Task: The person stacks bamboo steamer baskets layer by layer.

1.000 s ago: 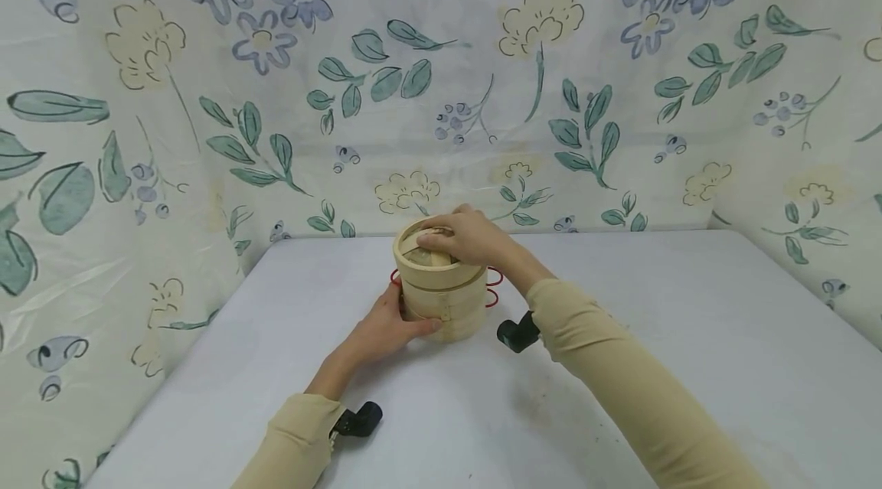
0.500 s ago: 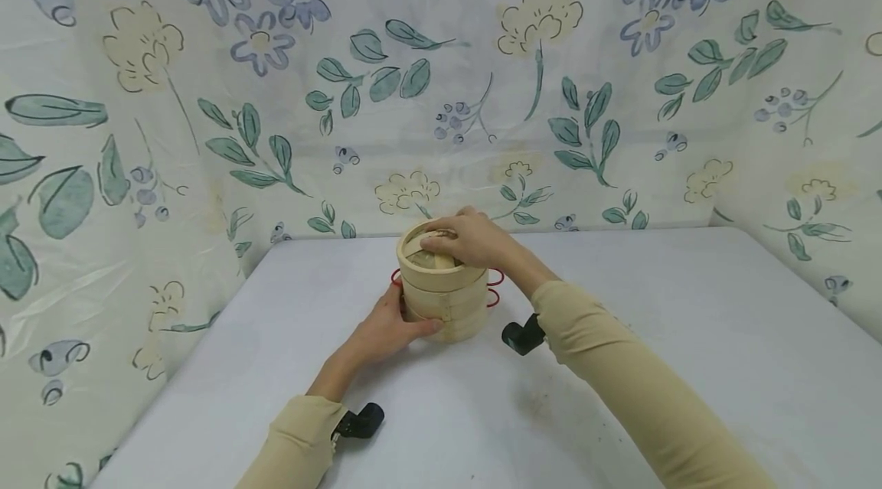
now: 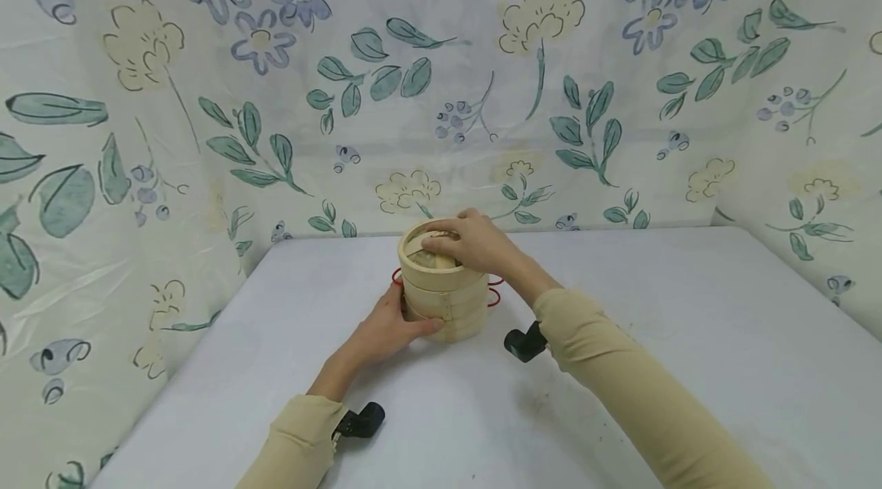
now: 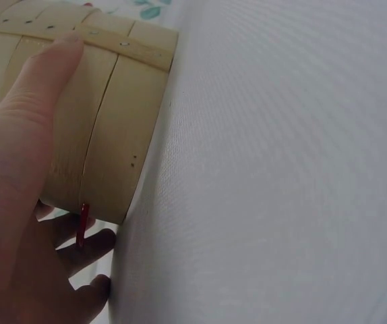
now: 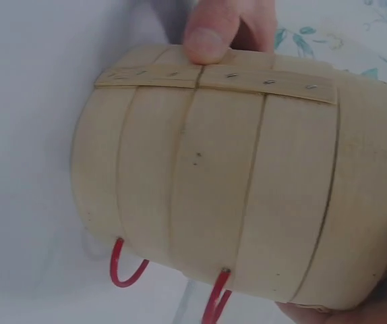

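Observation:
A round bamboo steamer (image 3: pixel 448 309) stands upright on the table, with its lid (image 3: pixel 422 256) on top. My left hand (image 3: pixel 386 330) grips the lower left side, thumb across the front and fingers around the back left. In the left wrist view the thumb (image 4: pixel 42 81) lies against the stapled seam strip (image 4: pixel 125 44). From above, my right hand (image 3: pixel 475 242) holds the lid with curled fingers and thumb; part of the lid is hidden beneath it. Red loop handles (image 5: pixel 127 277) stick out from the steamer's sides.
The table (image 3: pixel 241 366) has a white cover, with small dark specks at the front right. Behind it hangs a floral sheet (image 3: pixel 482 160). Black camera pieces (image 3: pixel 364 420) jut from both wrists, just over the table.
Both hands keep the same hold on the steamer and its lid. The steamer and hands appear only very slightly farther right in the head view.

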Motion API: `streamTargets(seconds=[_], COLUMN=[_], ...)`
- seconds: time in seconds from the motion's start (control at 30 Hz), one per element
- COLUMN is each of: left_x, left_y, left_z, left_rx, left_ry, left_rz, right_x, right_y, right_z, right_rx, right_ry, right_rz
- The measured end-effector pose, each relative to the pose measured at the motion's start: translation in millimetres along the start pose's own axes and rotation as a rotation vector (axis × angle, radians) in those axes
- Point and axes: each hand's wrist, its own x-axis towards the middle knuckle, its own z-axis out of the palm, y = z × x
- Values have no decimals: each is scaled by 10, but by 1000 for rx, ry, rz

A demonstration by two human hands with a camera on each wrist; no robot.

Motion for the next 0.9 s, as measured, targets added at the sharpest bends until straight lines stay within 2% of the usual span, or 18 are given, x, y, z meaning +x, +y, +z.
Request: streamTargets(seconds=[0.3, 0.57, 0.7, 0.9], left_x=[3, 13, 2, -26], left_y=[28, 34, 34, 5], left_z=[24, 51, 19, -67], left_rx=[4, -31, -11, 6], left_ry=[7, -2, -3, 11], left_rz=[-2, 13, 3, -13], right_x=[-15, -34, -59, -140], right_y=[47, 113, 151, 213], right_z=[57, 11, -26, -93], right_rx=[39, 128, 184, 206], right_ry=[50, 35, 22, 13], right_rz=[21, -2, -28, -56])
